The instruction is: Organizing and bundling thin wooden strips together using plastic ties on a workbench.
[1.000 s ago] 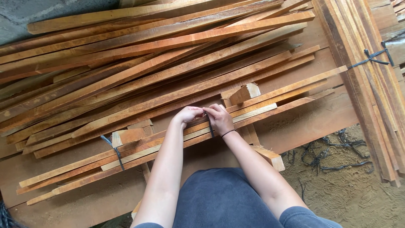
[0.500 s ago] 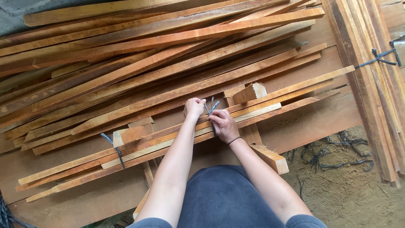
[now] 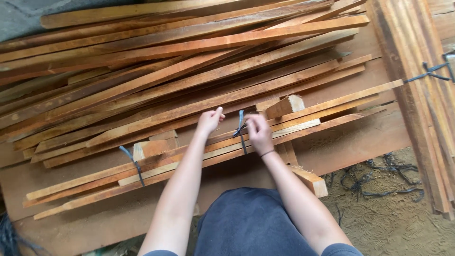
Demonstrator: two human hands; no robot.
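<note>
A small bundle of thin wooden slats [image 3: 199, 156] lies across a wooden board in front of me. A dark blue strap [image 3: 241, 130] is wrapped around the bundle's middle. My right hand [image 3: 258, 130] pinches this strap on top of the slats. My left hand [image 3: 210, 119] is closed just left of it, and whether it holds a strap end is not visible. A second dark strap [image 3: 133, 163] binds the bundle further left.
A large heap of long wooden slats [image 3: 180, 61] fills the far side. Short wood blocks [image 3: 284, 105] [image 3: 310, 180] lie near the bundle. A tied stack of planks [image 3: 417, 85] runs along the right. Loose dark straps [image 3: 379, 180] lie on the sandy floor.
My hands have drawn apart over the bundle. The left hand moved left of the strap, while the right hand stays on the strap.
</note>
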